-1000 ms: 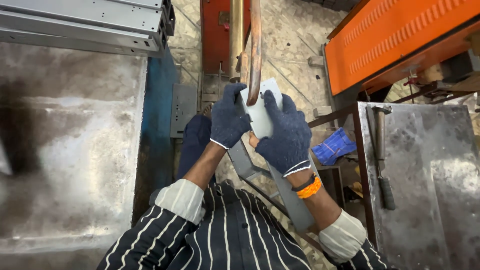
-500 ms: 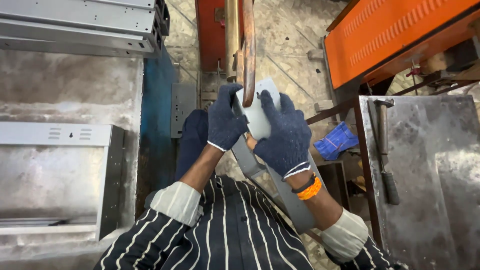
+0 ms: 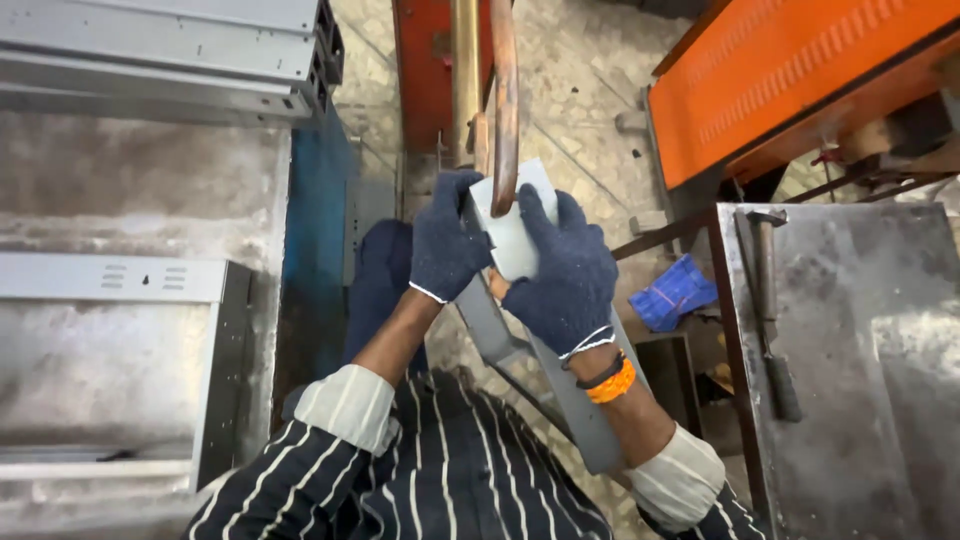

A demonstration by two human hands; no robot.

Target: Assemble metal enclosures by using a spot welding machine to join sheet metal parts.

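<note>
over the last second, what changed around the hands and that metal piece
A grey folded sheet-metal tray has come into view on the left bench, absent a second ago; the view itself may have shifted. Left hand and right hand keep their grip on the grey metal strip under the copper arm. The hammer stays put.
</note>
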